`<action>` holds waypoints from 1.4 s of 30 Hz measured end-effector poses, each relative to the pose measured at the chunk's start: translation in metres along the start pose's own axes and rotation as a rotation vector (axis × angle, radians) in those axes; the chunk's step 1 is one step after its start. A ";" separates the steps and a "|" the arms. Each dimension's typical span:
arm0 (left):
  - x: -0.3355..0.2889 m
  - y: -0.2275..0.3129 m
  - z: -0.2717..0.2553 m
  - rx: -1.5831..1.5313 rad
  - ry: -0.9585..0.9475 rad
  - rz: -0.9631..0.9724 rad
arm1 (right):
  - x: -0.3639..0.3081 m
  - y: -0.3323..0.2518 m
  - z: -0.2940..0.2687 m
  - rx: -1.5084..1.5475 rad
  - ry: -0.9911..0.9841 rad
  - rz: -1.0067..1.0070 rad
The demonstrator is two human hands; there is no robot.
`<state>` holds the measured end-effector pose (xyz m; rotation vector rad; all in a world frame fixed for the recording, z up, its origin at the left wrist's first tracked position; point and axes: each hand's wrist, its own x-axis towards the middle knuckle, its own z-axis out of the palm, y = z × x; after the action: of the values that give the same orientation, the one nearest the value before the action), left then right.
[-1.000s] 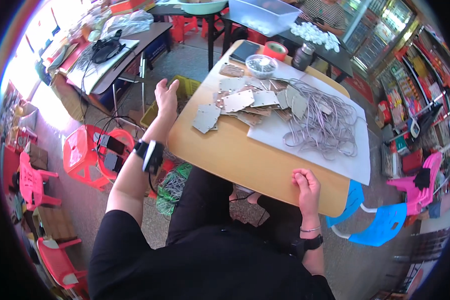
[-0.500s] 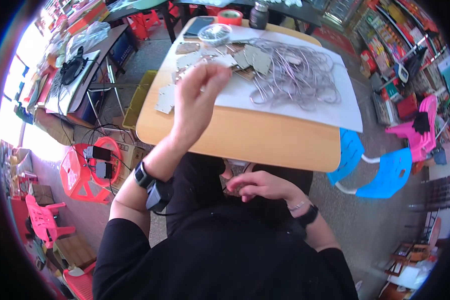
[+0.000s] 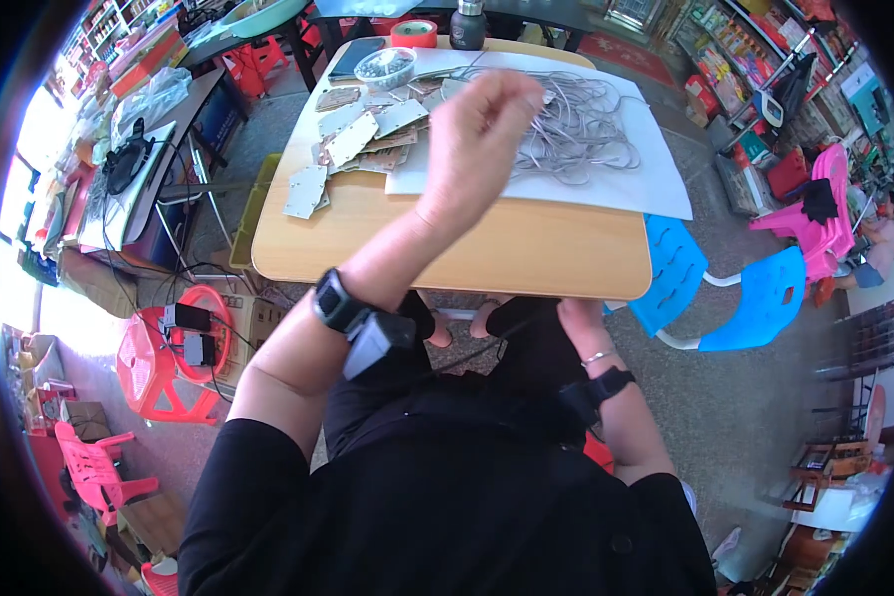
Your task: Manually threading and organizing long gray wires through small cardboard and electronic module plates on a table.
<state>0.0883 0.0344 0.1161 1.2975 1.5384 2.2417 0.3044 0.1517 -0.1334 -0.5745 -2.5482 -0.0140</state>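
My left hand (image 3: 479, 144) is raised over the table, fingers curled and pinched together at the near side of a tangled heap of grey cords (image 3: 581, 124). Whatever lies between those fingertips, if anything, is too small to make out. Low at the table's front edge is my right hand (image 3: 578, 318), its fingers hidden beneath the tabletop. Left of the cords lies a loose pile of pale flat plates (image 3: 353, 139) with small holes. One small plate stack (image 3: 306, 191) sits apart, nearer the table's left edge. A white sheet (image 3: 621, 189) lies under the cords.
The wooden table (image 3: 447, 243) also bears a clear round tub (image 3: 385, 68), red tape roll (image 3: 413, 35), dark bottle (image 3: 468, 25) and dark flat phone-like slab (image 3: 356, 58). A blue chair (image 3: 755, 298) stands right, a red stool (image 3: 159, 368) left. A cable crosses my lap.
My left hand has moved right and farther up, toward the cords. My right hand has gone from my lap to the table's front edge, rightward. The view has shifted slightly.
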 end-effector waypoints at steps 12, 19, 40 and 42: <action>-0.020 -0.041 -0.114 0.162 0.097 -0.136 | 0.029 -0.066 -0.142 0.672 -1.463 0.285; -0.042 -0.047 -0.253 1.204 -0.067 -0.352 | 0.092 -0.139 -0.102 1.055 -1.083 0.193; -0.046 -0.043 -0.143 -0.716 -0.278 -0.897 | 0.178 -0.132 -0.106 1.336 -0.253 0.345; -0.040 -0.056 -0.130 -0.679 -0.379 -0.940 | 0.179 -0.118 -0.106 1.278 -0.181 0.302</action>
<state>0.0025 -0.0515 0.0327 0.5524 0.8299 1.5393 0.1704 0.1027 0.0583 -0.3926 -2.0045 1.6547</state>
